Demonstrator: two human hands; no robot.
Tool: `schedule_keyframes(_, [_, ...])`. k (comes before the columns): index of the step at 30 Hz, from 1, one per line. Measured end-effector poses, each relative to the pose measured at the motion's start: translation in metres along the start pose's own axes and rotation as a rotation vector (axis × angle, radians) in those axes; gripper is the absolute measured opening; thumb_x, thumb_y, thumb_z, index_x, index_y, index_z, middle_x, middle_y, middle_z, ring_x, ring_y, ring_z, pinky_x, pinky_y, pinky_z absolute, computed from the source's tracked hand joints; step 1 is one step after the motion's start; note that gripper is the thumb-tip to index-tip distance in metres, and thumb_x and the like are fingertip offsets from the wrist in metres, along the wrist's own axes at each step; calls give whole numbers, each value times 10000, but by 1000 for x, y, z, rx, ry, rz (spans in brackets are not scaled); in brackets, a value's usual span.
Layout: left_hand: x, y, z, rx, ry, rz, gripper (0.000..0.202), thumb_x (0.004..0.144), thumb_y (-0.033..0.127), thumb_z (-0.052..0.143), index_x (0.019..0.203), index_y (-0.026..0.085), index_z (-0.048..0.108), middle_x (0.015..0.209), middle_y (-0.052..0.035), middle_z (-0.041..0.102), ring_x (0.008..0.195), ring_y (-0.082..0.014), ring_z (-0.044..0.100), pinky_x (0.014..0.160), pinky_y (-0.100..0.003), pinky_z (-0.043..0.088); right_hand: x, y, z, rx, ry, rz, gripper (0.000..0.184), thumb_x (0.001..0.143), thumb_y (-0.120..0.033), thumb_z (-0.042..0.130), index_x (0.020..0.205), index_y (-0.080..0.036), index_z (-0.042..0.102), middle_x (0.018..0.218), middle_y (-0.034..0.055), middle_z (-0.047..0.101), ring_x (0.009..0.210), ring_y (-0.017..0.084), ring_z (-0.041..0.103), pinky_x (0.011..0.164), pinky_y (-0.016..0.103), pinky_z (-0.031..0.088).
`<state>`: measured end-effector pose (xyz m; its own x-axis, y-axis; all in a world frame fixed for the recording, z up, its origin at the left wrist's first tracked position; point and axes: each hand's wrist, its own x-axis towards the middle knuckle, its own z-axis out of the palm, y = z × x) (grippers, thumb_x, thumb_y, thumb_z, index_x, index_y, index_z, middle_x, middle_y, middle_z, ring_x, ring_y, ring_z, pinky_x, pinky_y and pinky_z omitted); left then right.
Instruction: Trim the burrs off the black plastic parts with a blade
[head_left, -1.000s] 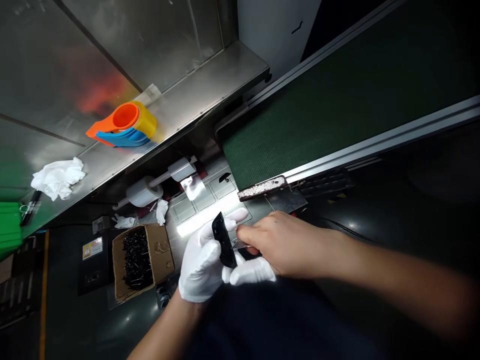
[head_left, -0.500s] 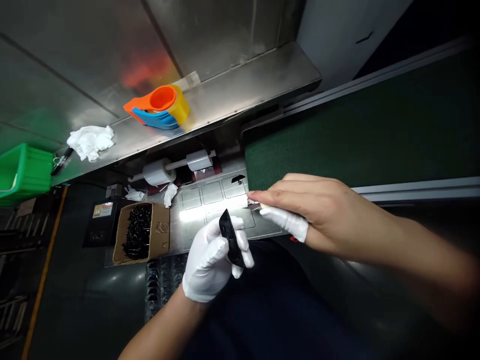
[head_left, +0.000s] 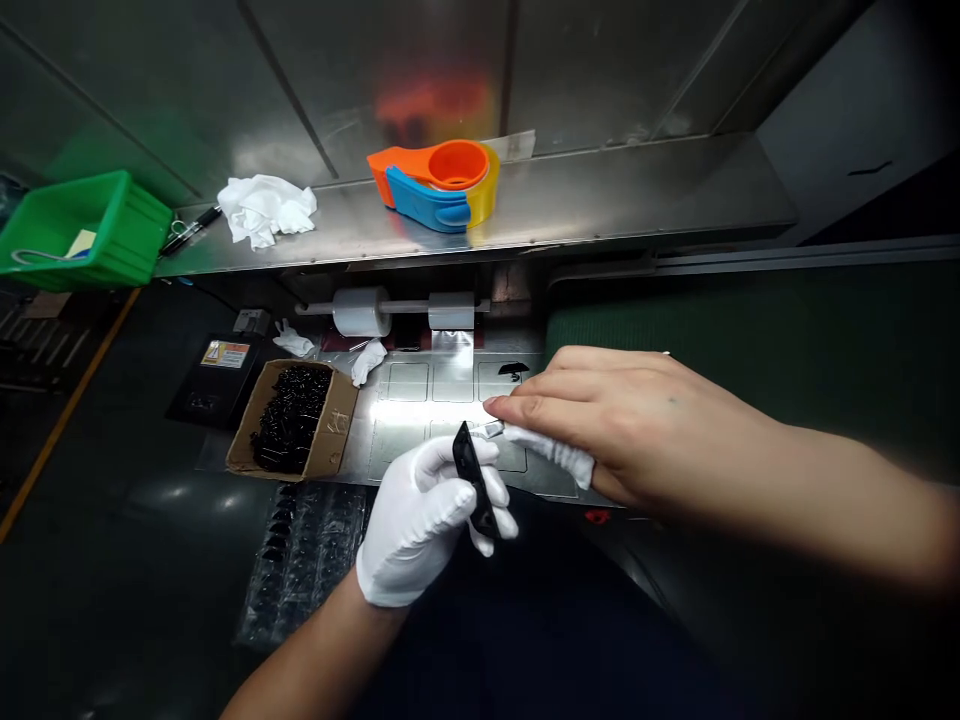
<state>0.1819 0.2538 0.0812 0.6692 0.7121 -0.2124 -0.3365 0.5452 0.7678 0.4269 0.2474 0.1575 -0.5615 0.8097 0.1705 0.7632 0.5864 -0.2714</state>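
Observation:
My left hand (head_left: 416, 525), in a white glove, is closed around a narrow black plastic part (head_left: 475, 482) with slanted ends, held upright between thumb and fingers. To its right, my right hand (head_left: 592, 405) is mostly bare, with white cloth (head_left: 551, 452) around its thumb. Its fingers are pinched on a small metal blade (head_left: 492, 429), whose tip is close to the part's upper end; whether they touch I cannot tell. The blade's handle, if any, is hidden in the hand. Beyond the hands, another black part (head_left: 514, 370) lies on the metal worktop (head_left: 405, 415).
A cardboard box (head_left: 339, 425) of small black pieces stands left, above a clear plastic tray (head_left: 300, 570). Film rolls (head_left: 361, 312) hang under the steel shelf (head_left: 585, 215). The shelf bears a tape dispenser (head_left: 427, 195), a white cloth (head_left: 266, 208) and a green bin (head_left: 124, 235). A green conveyor belt (head_left: 810, 340) runs right.
The view has turned, so the shelf and its items appear further right. My right hand has brought the blade closer to the black part, which my left hand still holds.

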Motion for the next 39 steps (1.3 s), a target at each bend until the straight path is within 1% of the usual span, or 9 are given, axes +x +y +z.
schedule_keyframes(5, [-2, 8, -15, 2, 25, -17, 402, 918, 424, 804, 1181, 132, 718, 844, -64, 745, 603, -143, 711, 460, -152, 516, 17, -3, 2, 3, -54, -11, 527, 866, -24, 531, 1330, -199, 710, 1121, 110, 790, 951, 246, 673, 747, 327, 521])
schedule_keyframes(8, [-3, 12, -20, 9, 32, -42, 387, 911, 414, 811, 1168, 139, 721, 841, -62, 743, 615, -149, 714, 466, -157, 525, 22, -5, 4, -15, -71, -6, 503, 887, -32, 539, 1329, -201, 708, 1110, 107, 791, 947, 243, 674, 734, 319, 510])
schedule_keyframes(11, [-4, 17, -21, 30, 50, -69, 401, 899, 417, 825, 1159, 130, 719, 827, -62, 732, 610, -148, 703, 472, -163, 533, 25, -7, 6, -39, -81, 4, 495, 891, -20, 550, 1324, -198, 710, 1112, 107, 790, 953, 240, 675, 720, 309, 500])
schedule_keyframes(16, [-4, 21, -22, 83, 89, -129, 413, 892, 417, 835, 1142, 109, 722, 846, -75, 721, 630, -154, 709, 477, -159, 530, 27, -9, 11, -91, -87, 27, 459, 912, -12, 556, 1301, -195, 719, 1101, 102, 789, 960, 235, 669, 742, 312, 499])
schedule_keyframes(22, [-6, 20, -27, 72, 68, -159, 394, 889, 407, 833, 1134, 117, 729, 866, -80, 721, 653, -172, 734, 459, -151, 526, 28, -9, 15, -152, -92, 10, 414, 945, -29, 554, 1288, -185, 726, 1056, 104, 782, 927, 230, 663, 722, 318, 484])
schedule_keyframes(26, [-6, 18, -32, 35, 16, -190, 370, 906, 407, 806, 1129, 121, 732, 853, -76, 717, 634, -168, 735, 427, -135, 497, 29, -9, 14, -185, -149, -16, 419, 949, -13, 545, 1289, -170, 734, 992, 94, 768, 899, 244, 660, 710, 341, 468])
schedule_keyframes(30, [-8, 15, -34, 28, 16, -172, 394, 917, 445, 784, 1129, 117, 734, 827, -74, 714, 607, -158, 721, 412, -130, 476, 32, -9, 12, -192, -188, -30, 388, 954, -36, 576, 1281, -163, 743, 942, 84, 753, 868, 258, 649, 686, 356, 449])
schedule_keyframes(36, [-10, 16, -31, 49, 36, -153, 415, 899, 459, 803, 1095, 100, 727, 797, -78, 722, 521, -115, 651, 418, -136, 464, 32, -10, 12, -169, -170, -45, 385, 929, -32, 608, 1261, -170, 747, 938, 81, 757, 864, 238, 654, 672, 334, 424])
schedule_keyframes(39, [-10, 16, -30, 46, 45, -149, 405, 897, 448, 811, 1097, 105, 732, 800, -76, 721, 549, -128, 678, 424, -134, 477, 32, -11, 11, -145, -161, -41, 390, 911, -29, 623, 1246, -177, 758, 919, 71, 756, 855, 239, 657, 662, 337, 426])
